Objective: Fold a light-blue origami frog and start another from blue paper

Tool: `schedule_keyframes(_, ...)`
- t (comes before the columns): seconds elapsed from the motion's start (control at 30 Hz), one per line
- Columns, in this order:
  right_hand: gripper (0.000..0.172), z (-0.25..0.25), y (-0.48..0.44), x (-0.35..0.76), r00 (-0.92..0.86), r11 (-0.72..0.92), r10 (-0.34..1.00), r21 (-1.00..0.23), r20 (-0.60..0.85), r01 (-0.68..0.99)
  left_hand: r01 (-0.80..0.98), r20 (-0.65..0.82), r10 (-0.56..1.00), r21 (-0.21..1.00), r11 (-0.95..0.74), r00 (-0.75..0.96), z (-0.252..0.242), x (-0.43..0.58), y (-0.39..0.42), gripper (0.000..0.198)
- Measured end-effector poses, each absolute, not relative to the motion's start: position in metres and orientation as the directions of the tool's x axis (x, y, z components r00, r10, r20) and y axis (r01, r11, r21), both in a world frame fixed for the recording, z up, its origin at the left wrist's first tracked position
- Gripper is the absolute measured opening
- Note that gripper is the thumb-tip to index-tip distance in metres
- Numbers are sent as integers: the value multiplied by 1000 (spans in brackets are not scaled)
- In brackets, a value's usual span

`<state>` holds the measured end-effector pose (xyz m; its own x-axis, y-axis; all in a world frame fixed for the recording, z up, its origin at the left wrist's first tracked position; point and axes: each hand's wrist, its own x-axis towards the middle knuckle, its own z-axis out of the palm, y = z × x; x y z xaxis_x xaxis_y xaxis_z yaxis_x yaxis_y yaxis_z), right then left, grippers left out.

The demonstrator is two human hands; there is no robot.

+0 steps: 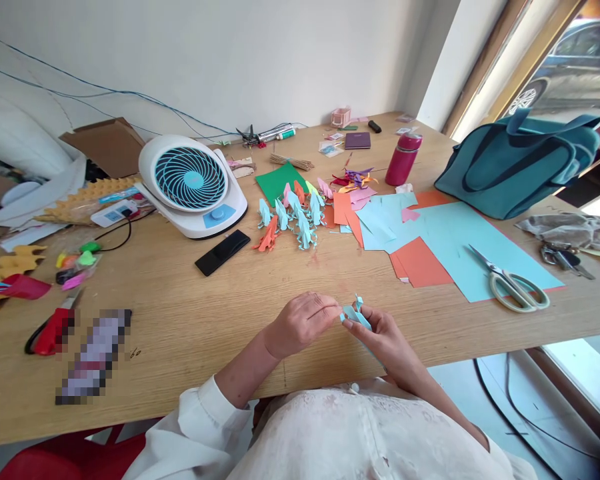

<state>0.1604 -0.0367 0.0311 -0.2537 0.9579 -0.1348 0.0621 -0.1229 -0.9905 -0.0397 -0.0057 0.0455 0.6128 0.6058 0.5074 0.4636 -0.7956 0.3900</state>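
Observation:
Close to the table's near edge, my left hand (304,324) and my right hand (384,337) meet on a small folded light-blue paper figure (354,312). Both hands pinch it, the left from the left side, the right from below and the right. The fingertips cover part of the paper. Farther back on the wooden table (220,300) stands a group of several finished folded figures (293,217) in light blue, orange and pink.
Light-blue and orange paper sheets (445,250) lie to the right with scissors (513,287) on them. A white desk fan (193,183), a black phone (223,252), a red bottle (403,159), a teal bag (523,160) and keys (563,257) stand around. Red-handled scissors (50,331) lie at the left.

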Motion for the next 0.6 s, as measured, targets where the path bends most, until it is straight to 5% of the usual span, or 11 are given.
schedule_keyframes(0.2,27,28,-35,153,-164,109,983,-980,81,169,494,510,756,573,-654,410,43,-28,-14,19)
schedule_keyframes(0.6,15,4,-29,144,-82,391,914,-811,397,435,448,213,947,841,-303,240,42,-16,-12,12)
